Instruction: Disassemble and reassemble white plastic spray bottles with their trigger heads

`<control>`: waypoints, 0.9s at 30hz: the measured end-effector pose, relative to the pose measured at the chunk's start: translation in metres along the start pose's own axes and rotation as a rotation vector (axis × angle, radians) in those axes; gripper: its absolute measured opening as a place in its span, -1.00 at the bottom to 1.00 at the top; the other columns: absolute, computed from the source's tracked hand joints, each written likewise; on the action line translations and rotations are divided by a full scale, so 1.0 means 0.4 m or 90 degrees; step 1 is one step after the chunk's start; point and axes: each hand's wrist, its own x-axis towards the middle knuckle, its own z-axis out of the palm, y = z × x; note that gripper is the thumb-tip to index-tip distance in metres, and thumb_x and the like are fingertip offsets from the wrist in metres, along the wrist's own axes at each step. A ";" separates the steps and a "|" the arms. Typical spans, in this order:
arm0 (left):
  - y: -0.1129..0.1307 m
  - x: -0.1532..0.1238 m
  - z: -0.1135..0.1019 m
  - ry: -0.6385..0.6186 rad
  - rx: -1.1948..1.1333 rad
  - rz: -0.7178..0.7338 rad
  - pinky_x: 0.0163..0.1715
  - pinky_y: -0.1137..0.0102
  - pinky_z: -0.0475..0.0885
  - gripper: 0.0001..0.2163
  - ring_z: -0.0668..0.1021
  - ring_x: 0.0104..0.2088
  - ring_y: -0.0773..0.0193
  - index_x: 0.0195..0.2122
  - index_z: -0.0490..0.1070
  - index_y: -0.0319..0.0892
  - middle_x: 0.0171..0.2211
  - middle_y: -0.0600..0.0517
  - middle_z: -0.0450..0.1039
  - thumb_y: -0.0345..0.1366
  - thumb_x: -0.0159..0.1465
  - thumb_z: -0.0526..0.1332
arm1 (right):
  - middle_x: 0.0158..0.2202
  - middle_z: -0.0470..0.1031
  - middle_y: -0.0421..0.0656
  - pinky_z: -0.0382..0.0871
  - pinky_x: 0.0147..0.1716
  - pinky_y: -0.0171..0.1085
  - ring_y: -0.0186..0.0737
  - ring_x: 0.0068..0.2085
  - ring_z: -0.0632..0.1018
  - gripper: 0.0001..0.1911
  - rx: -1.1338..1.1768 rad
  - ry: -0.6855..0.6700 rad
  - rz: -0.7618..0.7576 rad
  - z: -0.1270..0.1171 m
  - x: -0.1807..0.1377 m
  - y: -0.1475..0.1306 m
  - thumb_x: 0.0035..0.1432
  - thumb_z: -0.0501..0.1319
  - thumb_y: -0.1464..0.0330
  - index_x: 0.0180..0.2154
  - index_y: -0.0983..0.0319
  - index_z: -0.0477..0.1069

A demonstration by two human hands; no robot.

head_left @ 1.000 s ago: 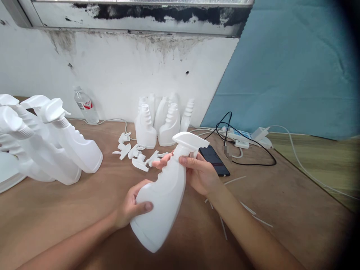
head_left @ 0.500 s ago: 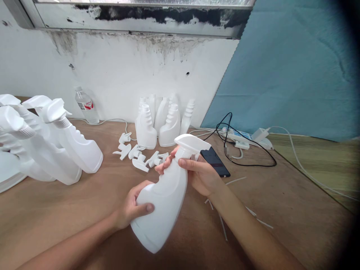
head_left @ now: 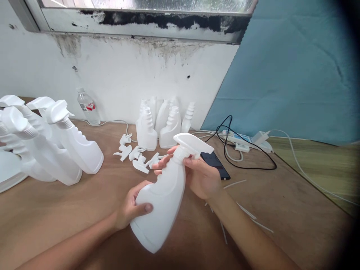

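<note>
A white spray bottle (head_left: 160, 204) is held tilted in front of me, its trigger head (head_left: 192, 143) pointing to the right. My left hand (head_left: 136, 206) grips the lower body, thumb on the near face. Around the neck is my right hand (head_left: 201, 174), its thumb against the collar and its fingers passing behind, stretched out on the left side. The bottle hides part of those fingers. Beyond it on the table lie several loose trigger heads (head_left: 140, 164). Several open white bottles (head_left: 170, 129) without heads stand against the wall.
Several spray bottles with heads (head_left: 81, 146) stand at the left. A clear water bottle (head_left: 88, 107) is by the wall. On the right are a phone (head_left: 215, 165), a black cable (head_left: 261, 168), a power strip (head_left: 239, 137) and thin white tubes (head_left: 246, 211).
The fingers of my right hand have loosened and straightened around the neck, and the trigger head has turned slightly. My left hand keeps its hold. The view has tilted up slightly.
</note>
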 end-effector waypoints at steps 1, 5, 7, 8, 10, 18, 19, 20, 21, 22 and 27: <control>0.000 0.000 0.001 -0.003 0.005 0.000 -0.41 0.45 0.30 -0.50 0.41 -0.38 0.28 -0.12 0.33 -0.23 -0.34 0.01 0.37 -0.03 0.02 0.35 | -0.22 0.57 -0.01 0.38 -0.06 0.09 0.10 -0.06 0.55 -0.76 -0.001 0.011 -0.001 -0.002 0.000 0.003 0.12 0.19 0.32 -0.15 0.24 0.42; 0.000 -0.001 0.002 0.000 0.024 -0.001 -0.40 0.43 0.30 -0.48 0.41 -0.37 0.26 -0.10 0.33 -0.24 -0.33 0.00 0.38 -0.01 0.02 0.35 | -0.19 0.58 0.04 0.44 -0.11 -0.01 0.07 -0.09 0.56 -0.81 -0.049 0.033 0.029 -0.009 0.001 0.010 0.14 0.23 0.32 -0.24 0.31 0.48; -0.002 -0.001 0.001 0.008 0.027 0.000 -0.39 0.43 0.31 -0.48 0.41 -0.36 0.25 -0.10 0.33 -0.24 -0.32 -0.01 0.38 -0.01 0.02 0.35 | -0.20 0.58 0.04 0.44 -0.11 -0.02 0.05 -0.11 0.57 -0.80 -0.052 0.032 0.036 -0.008 0.001 0.009 0.13 0.25 0.30 -0.25 0.31 0.48; -0.003 -0.001 -0.001 0.007 0.025 0.000 -0.39 0.43 0.32 -0.49 0.41 -0.35 0.25 -0.10 0.33 -0.23 -0.31 -0.01 0.38 -0.02 0.02 0.35 | -0.21 0.59 0.01 0.44 -0.11 -0.01 0.04 -0.11 0.57 -0.80 -0.043 0.034 0.035 -0.006 0.001 0.008 0.12 0.26 0.31 -0.22 0.28 0.46; -0.003 0.000 -0.004 0.000 0.017 -0.002 -0.39 0.44 0.32 -0.51 0.42 -0.35 0.26 -0.09 0.33 -0.23 -0.31 0.00 0.38 -0.04 0.05 0.34 | -0.21 0.58 -0.05 0.44 -0.12 -0.01 -0.01 -0.14 0.58 -0.75 -0.029 0.041 0.024 -0.002 0.002 0.006 0.13 0.26 0.31 -0.12 0.21 0.41; -0.003 0.004 -0.007 -0.015 0.008 -0.015 -0.40 0.44 0.32 -0.53 0.42 -0.36 0.26 -0.09 0.31 -0.23 -0.32 0.00 0.39 -0.07 0.07 0.34 | -0.27 0.54 -0.12 0.43 -0.14 -0.04 -0.05 -0.16 0.58 -0.86 -0.018 0.030 0.028 -0.012 0.004 0.010 0.18 0.24 0.33 -0.20 0.21 0.38; -0.004 0.004 -0.007 -0.014 0.008 -0.014 -0.41 0.44 0.32 -0.53 0.42 -0.36 0.27 -0.09 0.32 -0.23 -0.32 0.00 0.38 -0.07 0.07 0.34 | -0.28 0.54 -0.12 0.44 -0.15 -0.05 -0.06 -0.17 0.58 -0.86 -0.023 0.036 0.022 -0.013 0.004 0.011 0.18 0.24 0.33 -0.21 0.21 0.38; -0.005 0.004 -0.006 -0.012 0.007 -0.010 -0.41 0.45 0.31 -0.54 0.42 -0.36 0.27 -0.09 0.32 -0.23 -0.32 0.01 0.38 -0.07 0.07 0.34 | -0.29 0.54 -0.12 0.44 -0.15 -0.05 -0.06 -0.18 0.58 -0.85 -0.028 0.040 0.019 -0.012 0.004 0.012 0.17 0.25 0.33 -0.21 0.21 0.38; -0.005 0.004 -0.005 -0.011 0.003 -0.008 -0.41 0.46 0.31 -0.54 0.42 -0.36 0.28 -0.10 0.33 -0.22 -0.32 0.01 0.38 -0.07 0.07 0.34 | -0.30 0.54 -0.12 0.44 -0.14 -0.04 -0.07 -0.18 0.58 -0.84 -0.028 0.040 0.018 -0.011 0.004 0.013 0.16 0.26 0.32 -0.21 0.21 0.38; -0.005 0.003 -0.004 -0.010 -0.005 -0.007 -0.41 0.46 0.31 -0.55 0.41 -0.36 0.28 -0.09 0.33 -0.22 -0.32 0.02 0.37 -0.08 0.07 0.34 | -0.28 0.54 -0.12 0.43 -0.13 -0.02 -0.06 -0.17 0.57 -0.82 -0.024 0.036 0.017 -0.010 0.004 0.014 0.15 0.26 0.30 -0.20 0.20 0.37; 0.001 0.002 -0.005 -0.012 -0.029 -0.008 -0.42 0.47 0.30 -0.56 0.41 -0.38 0.31 -0.09 0.33 -0.21 -0.34 0.05 0.35 -0.09 0.08 0.34 | -0.16 0.51 -0.06 0.37 -0.03 0.07 0.02 -0.05 0.52 -0.77 0.041 0.002 0.016 0.002 0.006 0.012 0.18 0.13 0.26 -0.13 0.20 0.35</control>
